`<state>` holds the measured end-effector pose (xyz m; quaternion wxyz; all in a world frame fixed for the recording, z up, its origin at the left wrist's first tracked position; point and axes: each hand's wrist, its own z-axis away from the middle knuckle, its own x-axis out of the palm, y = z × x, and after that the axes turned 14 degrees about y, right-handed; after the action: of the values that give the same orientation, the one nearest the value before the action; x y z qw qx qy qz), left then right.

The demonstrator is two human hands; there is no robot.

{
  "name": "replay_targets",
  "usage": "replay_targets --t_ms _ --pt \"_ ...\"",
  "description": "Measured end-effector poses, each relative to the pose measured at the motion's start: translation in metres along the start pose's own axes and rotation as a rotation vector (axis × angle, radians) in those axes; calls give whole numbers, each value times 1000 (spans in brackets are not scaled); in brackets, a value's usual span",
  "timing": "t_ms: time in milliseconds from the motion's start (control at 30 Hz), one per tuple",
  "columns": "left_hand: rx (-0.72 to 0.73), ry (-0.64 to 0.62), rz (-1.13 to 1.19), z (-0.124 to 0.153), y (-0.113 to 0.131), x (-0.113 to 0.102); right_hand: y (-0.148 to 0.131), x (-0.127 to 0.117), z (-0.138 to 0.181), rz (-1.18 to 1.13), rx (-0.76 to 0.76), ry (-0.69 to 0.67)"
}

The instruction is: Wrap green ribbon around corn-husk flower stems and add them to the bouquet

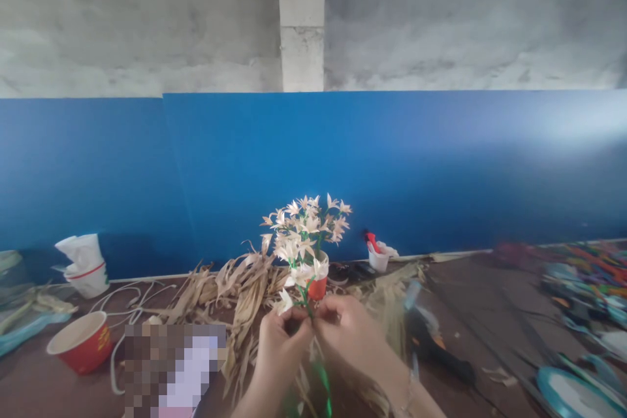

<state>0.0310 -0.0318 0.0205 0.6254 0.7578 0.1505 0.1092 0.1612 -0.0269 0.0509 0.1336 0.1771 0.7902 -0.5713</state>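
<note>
My left hand [281, 346] and my right hand [347, 336] meet low in the middle of the view, both with fingers pinched on the green stem of a white artificial flower sprig [300, 276]. A shiny green strip [322, 386] hangs below the fingers. The fingertips partly hide where stem and strip meet. Just behind, a bunch of cream-white artificial flowers [306, 225] stands in a red and white cup [318, 286]. The sprig overlaps the bunch in view, so its upper limit is hard to make out.
Dry corn husks [252, 294] lie around the cup. At left are a red paper bowl [85, 346], white cables [140, 300] and a tissue-filled cup [88, 274]. To the right are a blurred black-handled tool [441, 349], a blue ribbon roll [551, 385] and colourful strips [595, 274]. A blue panel [367, 163] stands behind.
</note>
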Motion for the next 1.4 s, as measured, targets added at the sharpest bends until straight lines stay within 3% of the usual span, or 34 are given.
replay_targets --t_ms 233,600,767,967,1100,1233,1400 --pt "36 34 49 3 -1 -2 3 3 0 41 -109 62" --pt "-5 52 144 1 -1 -2 5 -8 -2 -98 27 -87" --pt "-7 56 148 1 -3 -2 8 -2 -2 -110 62 -26" --pt "7 83 135 3 -8 0 8 5 0 127 -160 140" --pt "3 75 180 4 0 -1 14 8 0 106 -314 179" --pt "-77 20 223 4 11 -3 16 4 -3 30 -360 167" --pt "-151 55 232 3 14 -4 14 1 -4 44 -340 145"
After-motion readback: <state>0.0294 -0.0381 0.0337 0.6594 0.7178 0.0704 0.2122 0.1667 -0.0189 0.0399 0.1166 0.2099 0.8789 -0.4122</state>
